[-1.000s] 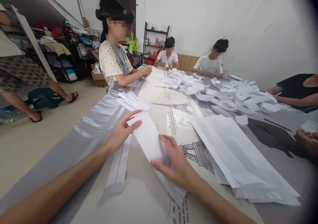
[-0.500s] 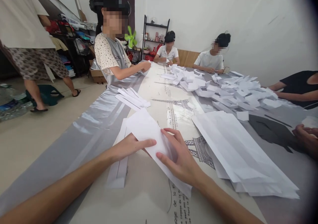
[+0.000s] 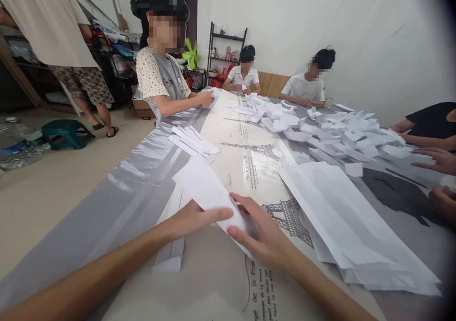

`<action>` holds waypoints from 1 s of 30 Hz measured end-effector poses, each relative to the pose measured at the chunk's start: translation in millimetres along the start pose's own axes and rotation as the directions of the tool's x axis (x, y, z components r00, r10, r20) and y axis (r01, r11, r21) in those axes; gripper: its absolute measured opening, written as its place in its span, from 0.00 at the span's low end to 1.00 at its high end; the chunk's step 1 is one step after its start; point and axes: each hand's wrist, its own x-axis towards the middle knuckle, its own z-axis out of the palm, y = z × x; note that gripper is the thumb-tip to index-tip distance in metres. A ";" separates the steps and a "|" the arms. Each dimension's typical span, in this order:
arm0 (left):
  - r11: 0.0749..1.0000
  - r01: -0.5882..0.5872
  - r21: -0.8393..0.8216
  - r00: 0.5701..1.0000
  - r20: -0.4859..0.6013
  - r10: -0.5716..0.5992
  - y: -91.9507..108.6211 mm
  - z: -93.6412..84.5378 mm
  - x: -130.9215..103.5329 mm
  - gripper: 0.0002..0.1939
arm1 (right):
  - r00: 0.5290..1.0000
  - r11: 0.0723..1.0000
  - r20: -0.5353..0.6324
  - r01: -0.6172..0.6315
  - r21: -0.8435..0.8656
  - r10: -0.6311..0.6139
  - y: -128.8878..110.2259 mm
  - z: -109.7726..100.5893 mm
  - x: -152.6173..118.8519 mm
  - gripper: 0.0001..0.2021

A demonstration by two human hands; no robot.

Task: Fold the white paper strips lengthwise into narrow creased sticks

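Note:
Both hands hold a white sheet of paper [image 3: 204,181] above the table, in the middle of the head view. My left hand [image 3: 195,219] grips its near left edge, thumb on top and the other fingers hidden beneath. My right hand [image 3: 261,231] curls round the right edge, thumb and fingers closed on the paper, which bends there. Partly under the sheet lies a white paper strip with a dark line [image 3: 169,254]. Beyond it is a small fan of narrow white strips [image 3: 194,139]. To the right rests a stack of long white folded papers [image 3: 352,226].
A heap of folded white papers [image 3: 331,128] covers the table's far right. The tablecloth [image 3: 213,283] carries Eiffel Tower prints. Several people sit or stand around the table; another person's hands show at the right edge. A green stool [image 3: 67,133] stands on the floor at left.
The right end of the sheet, flat and sticking out past my right hand before, is now curled within my grip. At left, the standing person has stepped rightward, uncovering the stool.

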 end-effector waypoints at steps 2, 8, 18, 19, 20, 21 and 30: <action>0.997 -0.019 0.080 0.991 0.137 0.008 -0.2 1.3 -1.8 0.09 | 0.999 1.000 0.035 0.023 -0.009 -0.022 -3.6 -0.6 -0.5 0.23; 0.994 -0.037 0.100 0.997 -0.058 0.043 0.7 -0.5 2.4 0.13 | 0.998 0.999 0.056 0.015 -0.038 -0.013 -5.1 -5.2 -1.6 0.21; 0.909 -0.106 -0.402 0.975 -0.221 0.016 -5.6 -11.3 14.7 0.14 | 0.978 0.923 0.094 0.205 -0.326 -0.184 5.2 -18.9 -8.7 0.44; 0.896 -0.105 -0.431 0.978 -0.209 0.014 -6.2 -12.8 15.4 0.14 | 0.970 0.898 0.088 0.244 -0.366 -0.228 5.0 -19.2 -8.6 0.46; 0.883 -0.108 -0.457 0.979 -0.201 0.016 -6.4 -14.0 15.9 0.13 | 0.961 0.873 0.084 0.275 -0.402 -0.264 5.1 -19.0 -8.1 0.48; 0.870 -0.115 -0.479 0.980 -0.197 0.021 -6.2 -14.8 16.2 0.13 | 0.952 0.848 0.092 0.303 -0.434 -0.293 5.7 -18.3 -7.4 0.49; 0.887 -0.032 -0.461 0.999 -0.053 0.008 -11.3 -13.0 14.8 0.14 | 0.918 0.806 -0.015 0.339 -0.485 -0.395 21.8 -13.5 -2.1 0.37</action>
